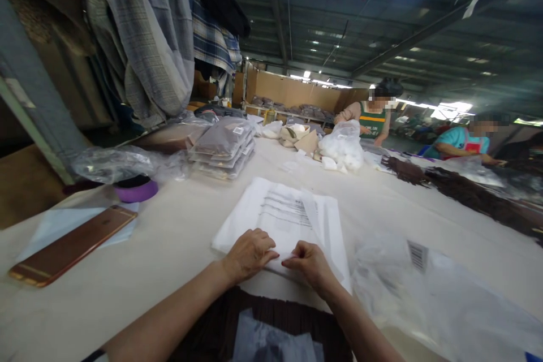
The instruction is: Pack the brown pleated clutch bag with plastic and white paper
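A stack of white plastic bags (pixel 271 203) with dark printed lines lies flat on the pale table in front of me. At its near edge, my left hand (pixel 251 253) pinches the top bag between thumb and fingers. Close beside it on the right, my right hand (pixel 309 263) pinches the same edge, the fingertips of both hands a small gap apart. Below my hands, at the table's near side, is dark brown fabric (pixel 271 314) with small clear bags (pixel 274 342) on it.
Left: a phone (pixel 72 246), a purple tape roll (pixel 136 188) and stacked packaged garments (pixel 224 144). Right: clear plastic bags (pixel 436 288) and dark brown strips (pixel 458 192). Farther back are a white plastic bundle (pixel 343 144) and two people (pixel 373 119) (pixel 462 138).
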{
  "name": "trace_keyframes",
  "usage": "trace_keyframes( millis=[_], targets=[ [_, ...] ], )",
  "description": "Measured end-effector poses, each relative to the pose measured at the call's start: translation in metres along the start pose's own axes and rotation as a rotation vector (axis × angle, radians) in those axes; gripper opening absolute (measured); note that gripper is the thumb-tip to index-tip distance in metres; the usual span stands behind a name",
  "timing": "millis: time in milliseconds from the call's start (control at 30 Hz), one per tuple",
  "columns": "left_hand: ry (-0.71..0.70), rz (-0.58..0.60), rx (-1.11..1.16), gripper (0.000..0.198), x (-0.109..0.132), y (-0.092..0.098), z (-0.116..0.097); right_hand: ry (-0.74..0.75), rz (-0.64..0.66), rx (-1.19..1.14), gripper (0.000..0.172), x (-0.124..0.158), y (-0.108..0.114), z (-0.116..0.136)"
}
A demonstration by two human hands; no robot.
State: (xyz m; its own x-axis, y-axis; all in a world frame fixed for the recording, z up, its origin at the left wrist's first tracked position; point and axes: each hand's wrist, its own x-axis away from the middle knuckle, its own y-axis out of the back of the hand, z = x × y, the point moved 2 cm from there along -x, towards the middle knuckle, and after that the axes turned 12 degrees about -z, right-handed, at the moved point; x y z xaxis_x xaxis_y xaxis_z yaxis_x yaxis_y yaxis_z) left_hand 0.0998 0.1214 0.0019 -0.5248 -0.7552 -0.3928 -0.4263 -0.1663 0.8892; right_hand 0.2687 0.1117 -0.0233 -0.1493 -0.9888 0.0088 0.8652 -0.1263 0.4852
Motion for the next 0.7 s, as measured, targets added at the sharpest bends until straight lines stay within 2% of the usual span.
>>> trace_keyframes(
  millis=[133, 233, 333, 467, 567, 700],
  targets=[
    [-0.057, -0.010, -0.026, 0.019, 0.000, 0.003, -0.005, 0.013, -0.024, -0.012, 0.025, 0.000, -0.002, -0.001],
    [-0.126, 0.011, -0.054, 0.010, -0.002, 0.002, -0.008, 0.051, 0.056, -0.031, 0.016, 0.005, 0.004, 0.005],
    [-0.142, 0.001, -0.099, 0.013, -0.003, 0.001, -0.008, 0.070, 0.115, -0.057, 0.020, 0.010, 0.012, 0.009],
    [-0.145, -0.028, -0.123, 0.016, -0.001, 0.000, -0.008, 0.005, 0.036, -0.113, 0.021, 0.010, 0.012, 0.000],
    [-0.157, -0.032, -0.120, 0.009, 0.000, -0.001, -0.010, -0.042, -0.024, -0.159, 0.025, 0.008, 0.007, -0.006],
    [-0.174, -0.021, -0.154, 0.008, 0.000, -0.003, -0.010, -0.049, 0.000, -0.190, 0.028, 0.011, 0.008, 0.000]
  ],
)
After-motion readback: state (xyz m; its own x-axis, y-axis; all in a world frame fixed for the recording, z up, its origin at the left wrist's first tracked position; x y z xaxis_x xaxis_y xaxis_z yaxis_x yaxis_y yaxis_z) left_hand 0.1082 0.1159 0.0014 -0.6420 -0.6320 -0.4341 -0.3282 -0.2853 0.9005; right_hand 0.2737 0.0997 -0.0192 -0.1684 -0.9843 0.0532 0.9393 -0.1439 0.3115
